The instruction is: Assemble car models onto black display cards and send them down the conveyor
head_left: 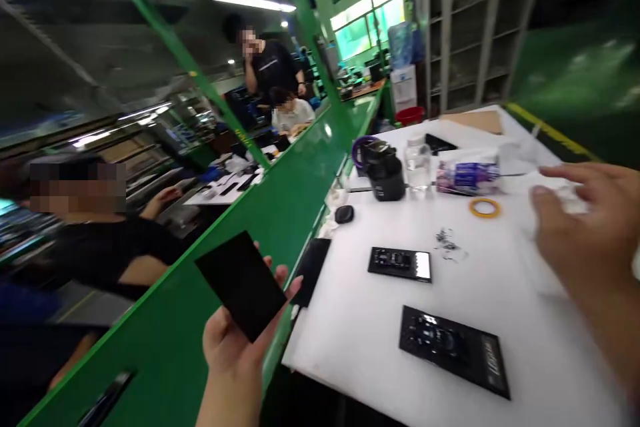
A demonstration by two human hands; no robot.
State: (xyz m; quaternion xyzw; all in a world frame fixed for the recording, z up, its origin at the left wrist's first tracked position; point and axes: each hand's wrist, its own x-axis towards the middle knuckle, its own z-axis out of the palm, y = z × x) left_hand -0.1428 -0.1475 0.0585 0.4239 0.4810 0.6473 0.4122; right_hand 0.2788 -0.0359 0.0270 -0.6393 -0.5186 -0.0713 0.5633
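Note:
A flat black rectangular panel [243,285] rests in my left hand [235,340], with the thumb at one edge and the fingertips at the other. It is raised beside the green partition, left of the white table. My right hand [595,220] is over the table's right side, fingers apart, near a crumpled white tissue or wrapper [570,197]; nothing shows in its grip. Between the hands lie two black plates with a glossy raised car-like shape: a nearer one [455,350] with pale lettering, and a farther one [399,263] with a bright white end.
On the white table [350,333] are a black cup [383,170], a clear bottle [418,161], a purple-white packet [467,173], a yellow tape ring [484,207], dark scraps [447,245] and a small black case [344,215]. A green partition [165,340] runs along the left; people sit beyond it.

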